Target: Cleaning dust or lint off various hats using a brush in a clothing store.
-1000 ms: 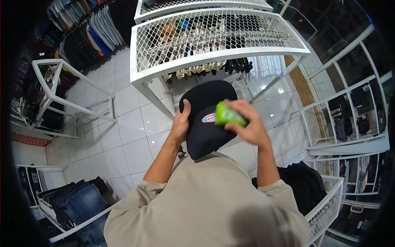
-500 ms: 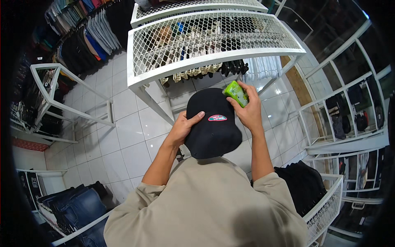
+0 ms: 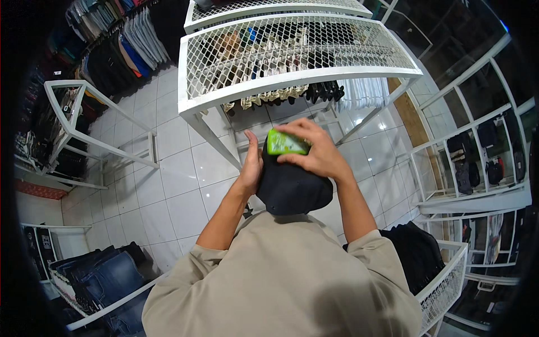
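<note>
Fingers (image 3: 299,130) of the right hand (image 3: 320,154) are clamped around a green block (image 3: 285,144), thumb along its near edge and the others curled over its far side; I see its pale, patterned face between them. From my end, I find it over the upper front of a black cap (image 3: 295,188), overlapping it in my view, though I cannot tell whether its underside touches the cloth.

I have the cap up in front of the person's chest, above the white tile floor (image 3: 179,180), its rounded crown toward the beige shirt (image 3: 281,264) and its far part mostly covered by the right hand and the block. The left hand (image 3: 252,163) is at the cap's left side, thumb raised and apart from the cap; its other fingers are hidden behind it, so I cannot tell how they close.

Beyond the hands I see a white mesh-topped rack (image 3: 300,74), with cream garments (image 3: 258,100) and white garments (image 3: 362,91) hanging below the mesh. On my left, a white frame (image 3: 64,84) stands near rows of hanging clothes (image 3: 143,42). Nearer the person, blue jeans (image 3: 115,281) are at lower left and black garments (image 3: 410,253) at lower right, beside a mesh-sided rack (image 3: 446,292).
</note>
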Demonstrator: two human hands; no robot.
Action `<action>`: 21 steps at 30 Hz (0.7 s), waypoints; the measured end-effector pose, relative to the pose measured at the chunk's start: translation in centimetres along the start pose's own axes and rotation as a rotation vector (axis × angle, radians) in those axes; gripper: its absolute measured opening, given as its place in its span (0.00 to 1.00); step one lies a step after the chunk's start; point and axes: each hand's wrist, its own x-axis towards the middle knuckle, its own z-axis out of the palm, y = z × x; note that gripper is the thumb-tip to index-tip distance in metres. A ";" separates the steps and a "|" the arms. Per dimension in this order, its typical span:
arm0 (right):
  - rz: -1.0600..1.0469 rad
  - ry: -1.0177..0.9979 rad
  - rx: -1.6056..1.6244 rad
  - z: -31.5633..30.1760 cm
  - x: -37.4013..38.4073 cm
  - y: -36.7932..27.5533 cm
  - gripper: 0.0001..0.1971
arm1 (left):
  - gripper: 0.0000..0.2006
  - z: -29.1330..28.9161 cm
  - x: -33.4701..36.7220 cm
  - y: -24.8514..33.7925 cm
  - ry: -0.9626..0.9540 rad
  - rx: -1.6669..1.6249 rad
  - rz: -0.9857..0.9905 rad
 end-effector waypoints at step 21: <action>0.347 0.510 0.006 0.1 -4.3 6.1 0.31 | 0.21 0.5 0.4 -0.4 0.204 0.130 0.225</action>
